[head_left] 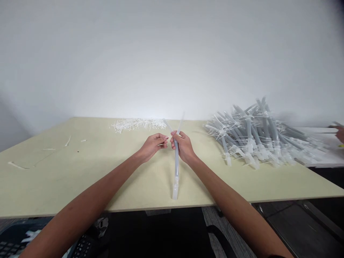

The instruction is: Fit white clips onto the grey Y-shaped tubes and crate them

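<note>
My right hand [183, 146] grips a long translucent grey plastic tube [176, 168] upright near its upper part. The tube's white end fitting [175, 190] rests on the pale yellow-green table [67, 179] near the front edge. My left hand [152, 146] sits just left of the tube, its fingers pinching a thin white strip [161, 144], probably a cable tie. Two thin translucent ends rise above my hands. Where they join the tube is hidden behind my fingers.
A heap of tubes bound with white ties [255, 138] covers the table's right side. Loose white cable ties [138, 124] lie at the back. A co-worker's hand [340, 133] enters at the right edge. Keyboards [82, 247] lie below the table's front edge.
</note>
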{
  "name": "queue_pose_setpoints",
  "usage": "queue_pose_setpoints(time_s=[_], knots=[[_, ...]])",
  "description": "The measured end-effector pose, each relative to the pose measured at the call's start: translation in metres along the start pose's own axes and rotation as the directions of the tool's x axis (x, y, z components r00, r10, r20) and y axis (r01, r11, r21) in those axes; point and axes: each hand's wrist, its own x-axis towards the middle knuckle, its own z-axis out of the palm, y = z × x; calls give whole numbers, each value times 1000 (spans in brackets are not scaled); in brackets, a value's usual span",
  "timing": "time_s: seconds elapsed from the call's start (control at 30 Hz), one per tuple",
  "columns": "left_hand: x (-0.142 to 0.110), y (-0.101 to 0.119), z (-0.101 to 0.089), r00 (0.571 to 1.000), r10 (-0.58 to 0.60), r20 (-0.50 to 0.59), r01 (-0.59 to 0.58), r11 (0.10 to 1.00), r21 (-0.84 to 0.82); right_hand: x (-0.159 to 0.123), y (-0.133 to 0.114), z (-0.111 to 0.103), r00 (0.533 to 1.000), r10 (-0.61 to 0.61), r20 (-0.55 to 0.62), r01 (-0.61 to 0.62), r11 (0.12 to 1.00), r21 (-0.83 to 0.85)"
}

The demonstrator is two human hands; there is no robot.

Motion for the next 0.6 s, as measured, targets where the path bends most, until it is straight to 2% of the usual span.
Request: queue_pose_setpoints(time_s=[0.33,0.6], knots=[[0,-2,-1,1000,5,12,-6,999,40,1,2,0,999,-40,-28,38,997,-63],[0,-3,2,1000,7,-18,-5,993,120,-1,4,2,999,-25,25,27,997,-65]])
